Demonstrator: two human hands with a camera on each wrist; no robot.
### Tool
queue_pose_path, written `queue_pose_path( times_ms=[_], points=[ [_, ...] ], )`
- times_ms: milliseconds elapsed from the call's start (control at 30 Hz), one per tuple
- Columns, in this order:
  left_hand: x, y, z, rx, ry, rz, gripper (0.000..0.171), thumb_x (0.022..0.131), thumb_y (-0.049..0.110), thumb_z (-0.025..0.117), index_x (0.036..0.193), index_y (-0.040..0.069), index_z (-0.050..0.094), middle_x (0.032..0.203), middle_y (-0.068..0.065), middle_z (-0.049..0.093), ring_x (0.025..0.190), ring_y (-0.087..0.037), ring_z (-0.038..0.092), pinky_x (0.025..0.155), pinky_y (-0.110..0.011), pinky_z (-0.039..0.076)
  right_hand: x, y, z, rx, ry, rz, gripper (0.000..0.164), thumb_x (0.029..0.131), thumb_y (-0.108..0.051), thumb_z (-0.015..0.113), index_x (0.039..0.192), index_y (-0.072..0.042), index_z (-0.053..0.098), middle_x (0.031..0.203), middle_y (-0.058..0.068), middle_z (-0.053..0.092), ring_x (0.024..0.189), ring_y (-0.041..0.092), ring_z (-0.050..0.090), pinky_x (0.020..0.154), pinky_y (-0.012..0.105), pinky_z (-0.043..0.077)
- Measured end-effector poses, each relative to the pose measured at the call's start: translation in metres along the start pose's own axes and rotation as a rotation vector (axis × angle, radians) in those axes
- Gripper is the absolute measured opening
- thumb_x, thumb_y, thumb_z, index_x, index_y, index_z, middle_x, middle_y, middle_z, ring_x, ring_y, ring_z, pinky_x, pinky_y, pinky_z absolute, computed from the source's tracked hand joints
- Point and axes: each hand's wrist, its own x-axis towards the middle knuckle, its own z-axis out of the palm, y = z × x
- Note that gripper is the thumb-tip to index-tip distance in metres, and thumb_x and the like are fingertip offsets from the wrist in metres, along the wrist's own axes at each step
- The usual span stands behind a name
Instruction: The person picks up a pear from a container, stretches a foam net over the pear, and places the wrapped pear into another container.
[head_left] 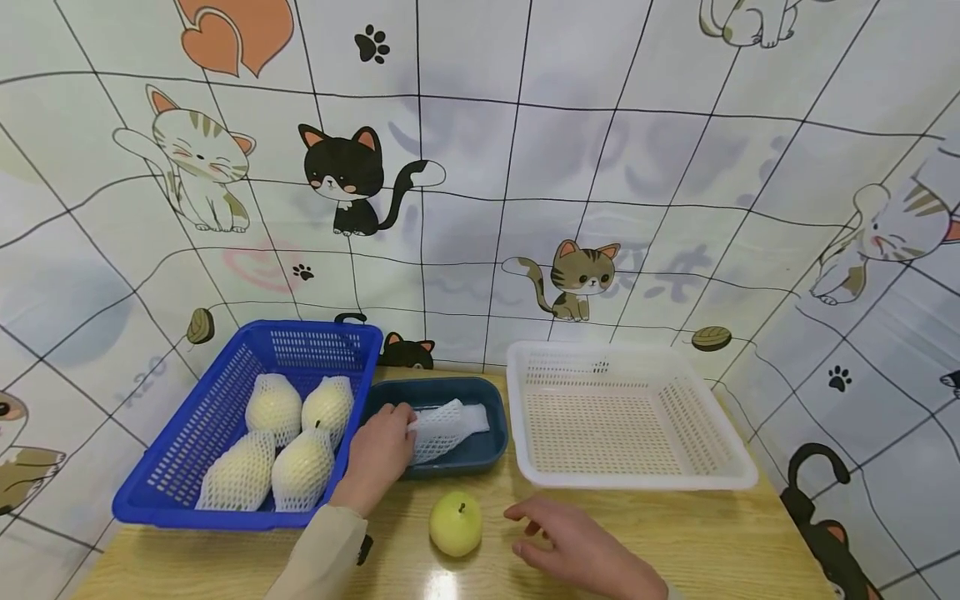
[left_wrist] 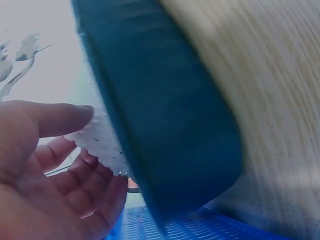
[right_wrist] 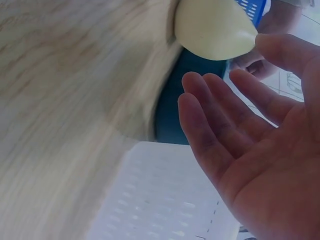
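My left hand [head_left: 384, 446] reaches over the left end of a teal tray [head_left: 480, 463] and pinches the edge of a white foam net sleeve [head_left: 442, 429]. In the left wrist view the sleeve [left_wrist: 102, 142] lies between thumb and curled fingers, above the tray's rim. A bare yellow-green pear [head_left: 455, 525] stands on the table in front of the tray, stem up. Just right of it hovers my right hand [head_left: 573, 546], fingers loosely bent and holding nothing. In the right wrist view its thumb appears close to the pear [right_wrist: 212, 30]; whether they touch I cannot tell.
At the left a blue basket [head_left: 191, 518] holds several pears in white foam nets [head_left: 273, 408]. A white basket [head_left: 637, 481] stands right of the tray. Behind the wooden table [head_left: 720, 533] rises a wall covering [head_left: 480, 167] printed with cats.
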Motion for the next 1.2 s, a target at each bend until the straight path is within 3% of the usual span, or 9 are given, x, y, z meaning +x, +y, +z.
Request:
queue_pose_path(
  times_ms=[267, 400, 567, 733, 867, 1033, 1200],
  points=[
    [-0.014, 0.005, -0.015, -0.244, 0.032, -0.048, 0.017, 0.095, 0.012, 0.074, 0.111, 0.006, 0.069, 0.088, -0.003, 0.058, 0.075, -0.018, 0.052, 0.065, -0.035, 0.046, -0.006, -0.011, -0.008, 0.027, 0.117, -0.034, 0.039, 0.102, -0.033, 0.067, 0.137, -0.016, 0.061, 0.13, 0.0, 0.065, 0.104, 0.011, 0.065, 0.087, 0.033, 0.057],
    [-0.022, 0.007, -0.018, -0.377, 0.045, -0.044, 0.019, 0.095, 0.013, 0.075, 0.112, 0.007, 0.07, 0.085, -0.001, 0.055, 0.076, -0.017, 0.05, 0.063, -0.03, 0.042, -0.006, -0.019, -0.013, 0.062, 0.23, -0.08, 0.037, 0.102, -0.029, 0.067, 0.137, -0.019, 0.058, 0.129, -0.006, 0.062, 0.104, 0.014, 0.066, 0.088, 0.034, 0.057],
    [-0.03, 0.01, -0.024, -0.494, 0.099, -0.038, 0.016, 0.095, 0.012, 0.075, 0.109, 0.009, 0.07, 0.086, 0.0, 0.055, 0.074, -0.015, 0.05, 0.062, -0.026, 0.042, 0.0, -0.027, -0.018, 0.099, 0.433, -0.159, 0.032, 0.1, -0.014, 0.069, 0.131, -0.019, 0.062, 0.124, -0.007, 0.065, 0.101, 0.016, 0.068, 0.086, 0.034, 0.059],
    [-0.038, 0.017, -0.032, -0.545, 0.136, -0.014, 0.014, 0.094, 0.012, 0.076, 0.107, 0.01, 0.07, 0.086, 0.001, 0.057, 0.075, -0.014, 0.052, 0.062, -0.025, 0.044, 0.007, -0.034, -0.025, 0.092, 0.642, -0.214, 0.032, 0.095, -0.004, 0.072, 0.124, -0.017, 0.067, 0.12, -0.002, 0.068, 0.1, 0.013, 0.068, 0.083, 0.032, 0.059],
    [-0.046, 0.022, -0.036, -0.545, 0.146, -0.007, 0.017, 0.092, 0.012, 0.078, 0.107, 0.011, 0.07, 0.086, 0.003, 0.057, 0.076, -0.014, 0.053, 0.064, -0.025, 0.046, 0.016, -0.042, -0.032, 0.001, 0.757, -0.273, 0.032, 0.095, -0.004, 0.072, 0.123, -0.018, 0.068, 0.122, -0.004, 0.067, 0.107, 0.013, 0.065, 0.087, 0.031, 0.057],
    [-0.053, 0.025, -0.039, -0.53, 0.146, -0.016, 0.017, 0.091, 0.011, 0.079, 0.105, 0.013, 0.07, 0.085, 0.004, 0.057, 0.076, -0.013, 0.054, 0.065, -0.025, 0.048, 0.037, -0.054, -0.037, -0.133, 0.819, -0.369, 0.025, 0.1, -0.016, 0.07, 0.124, -0.011, 0.068, 0.125, 0.0, 0.067, 0.116, 0.018, 0.064, 0.096, 0.032, 0.053],
    [-0.057, 0.028, -0.04, -0.525, 0.13, -0.012, 0.017, 0.09, 0.01, 0.079, 0.103, 0.015, 0.07, 0.083, 0.005, 0.055, 0.073, -0.012, 0.053, 0.062, -0.025, 0.046, 0.059, -0.06, -0.035, -0.227, 0.831, -0.453, 0.037, 0.107, -0.035, 0.059, 0.129, -0.006, 0.068, 0.126, 0.007, 0.067, 0.117, 0.025, 0.063, 0.095, 0.041, 0.054]
  ],
)
